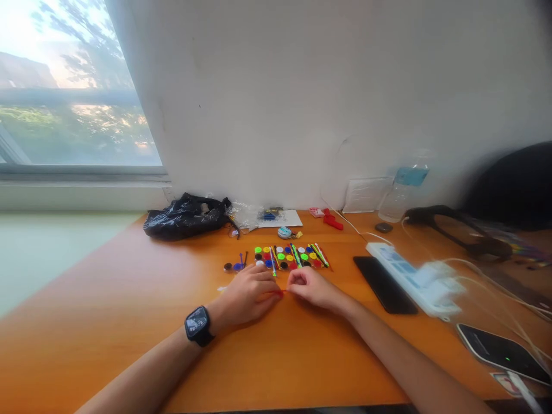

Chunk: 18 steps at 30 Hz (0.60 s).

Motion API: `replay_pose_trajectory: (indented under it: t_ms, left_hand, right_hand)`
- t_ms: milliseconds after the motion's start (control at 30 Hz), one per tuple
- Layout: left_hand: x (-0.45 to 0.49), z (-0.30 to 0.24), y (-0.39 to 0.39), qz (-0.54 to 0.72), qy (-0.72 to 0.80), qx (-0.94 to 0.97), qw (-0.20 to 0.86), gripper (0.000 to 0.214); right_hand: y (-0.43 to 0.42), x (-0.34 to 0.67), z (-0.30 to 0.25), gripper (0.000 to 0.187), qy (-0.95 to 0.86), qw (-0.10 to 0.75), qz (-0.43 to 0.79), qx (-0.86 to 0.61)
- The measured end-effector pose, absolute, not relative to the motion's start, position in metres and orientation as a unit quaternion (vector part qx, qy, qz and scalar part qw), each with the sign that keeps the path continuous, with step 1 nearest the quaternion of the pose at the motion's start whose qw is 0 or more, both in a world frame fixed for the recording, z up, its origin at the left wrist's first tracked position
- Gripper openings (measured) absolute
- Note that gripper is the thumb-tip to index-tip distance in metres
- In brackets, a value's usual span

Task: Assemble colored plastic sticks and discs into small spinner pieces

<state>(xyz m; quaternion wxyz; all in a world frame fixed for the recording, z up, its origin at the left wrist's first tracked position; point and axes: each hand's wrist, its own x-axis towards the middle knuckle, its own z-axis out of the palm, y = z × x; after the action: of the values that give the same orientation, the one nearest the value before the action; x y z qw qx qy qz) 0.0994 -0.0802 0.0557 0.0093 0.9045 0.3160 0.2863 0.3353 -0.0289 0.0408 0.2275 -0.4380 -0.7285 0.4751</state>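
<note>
My left hand (252, 290), with a black watch (198, 323) on its wrist, is closed in a pinch low over the table. Facing it, my right hand (314, 287) is also pinched, its fingertips close to those of the left. A thin red piece (283, 292) shows between the two sets of fingertips; most of it is hidden. Just beyond the hands lie rows of small round coloured discs (280, 257) with thin coloured plastic sticks (296, 255) between them. Left of these are a black disc (227, 267), a blue disc (238, 267) and short sticks (246, 258).
At the back stand a black plastic bag (183, 215), clear wrapping (246, 214), a white paper (288, 218) and a red object (333, 219). To the right are a black phone (383, 284), a white power strip (407, 276), cables, a bottle (403, 192) and another device (502, 351).
</note>
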Motion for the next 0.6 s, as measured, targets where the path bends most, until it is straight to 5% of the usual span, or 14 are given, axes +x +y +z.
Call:
replay_pose_trajectory:
  t_ms: [600]
  left_hand:
    - [0.1075, 0.046, -0.0775, 0.255, 0.341, 0.905, -0.023, 0.016]
  right_hand:
    - [-0.0263, 0.3331, 0.0396, 0.01, -0.746, 0.249, 0.443, -0.431]
